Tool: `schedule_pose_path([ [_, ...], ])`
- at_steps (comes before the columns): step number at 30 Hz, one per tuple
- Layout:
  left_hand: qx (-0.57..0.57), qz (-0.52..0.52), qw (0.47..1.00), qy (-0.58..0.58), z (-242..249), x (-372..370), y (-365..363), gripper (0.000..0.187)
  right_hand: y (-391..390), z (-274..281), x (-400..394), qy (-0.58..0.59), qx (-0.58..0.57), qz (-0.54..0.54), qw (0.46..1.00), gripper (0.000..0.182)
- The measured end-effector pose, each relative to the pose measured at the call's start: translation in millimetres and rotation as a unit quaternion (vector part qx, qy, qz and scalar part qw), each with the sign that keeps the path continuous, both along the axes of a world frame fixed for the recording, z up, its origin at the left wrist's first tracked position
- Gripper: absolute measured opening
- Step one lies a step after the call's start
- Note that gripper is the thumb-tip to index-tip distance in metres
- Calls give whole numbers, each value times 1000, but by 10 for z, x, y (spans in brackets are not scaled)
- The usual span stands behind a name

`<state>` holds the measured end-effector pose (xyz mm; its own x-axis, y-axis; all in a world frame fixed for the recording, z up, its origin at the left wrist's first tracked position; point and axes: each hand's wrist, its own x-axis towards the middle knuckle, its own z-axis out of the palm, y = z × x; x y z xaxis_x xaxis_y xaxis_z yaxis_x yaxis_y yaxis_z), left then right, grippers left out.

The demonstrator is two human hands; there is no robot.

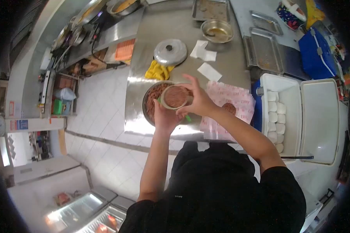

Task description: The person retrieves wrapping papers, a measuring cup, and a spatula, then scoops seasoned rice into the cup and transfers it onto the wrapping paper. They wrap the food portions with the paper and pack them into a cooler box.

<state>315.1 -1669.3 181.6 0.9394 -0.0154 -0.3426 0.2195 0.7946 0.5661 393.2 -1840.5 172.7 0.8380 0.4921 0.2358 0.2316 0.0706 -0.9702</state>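
My left hand (166,117) is wrapped round the left and lower side of a small round bowl (164,101) filled with reddish-brown, crumbly food (175,96). My right hand (198,98) grips its right rim, with one finger raised. Below the bowl stands a large round pot (144,104) of the same reddish-brown food, partly hidden by my hands. A bit of a green utensil (188,118) shows under my right hand. To the right, a patty-like round of brown food (229,108) lies on pink printed paper (241,97), partly covered by my right forearm.
On the steel table (159,23) are a grey pot lid (171,53), a yellow cloth (158,71), white papers (210,72), a metal bowl (217,32) and a tray (210,9). An open cooler (265,112) with several white packages (276,116) stands at right.
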Motion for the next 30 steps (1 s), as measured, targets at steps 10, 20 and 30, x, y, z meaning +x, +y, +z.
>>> schedule_pose_path([
  [10, 96, 108, 989, -17, 35, -308, 839, 47, 582, -355, -265, -261, -430, -101, 858, 23],
  [20, 126, 21, 992, -5, -315, -145, 1291, 44, 481, 197, -15, -142, -505, -73, 848, 26],
  [30, 117, 2, 993, 0, -291, 284, 1132, 25, 771, 458, -517, -204, -549, 12, 811, 64],
])
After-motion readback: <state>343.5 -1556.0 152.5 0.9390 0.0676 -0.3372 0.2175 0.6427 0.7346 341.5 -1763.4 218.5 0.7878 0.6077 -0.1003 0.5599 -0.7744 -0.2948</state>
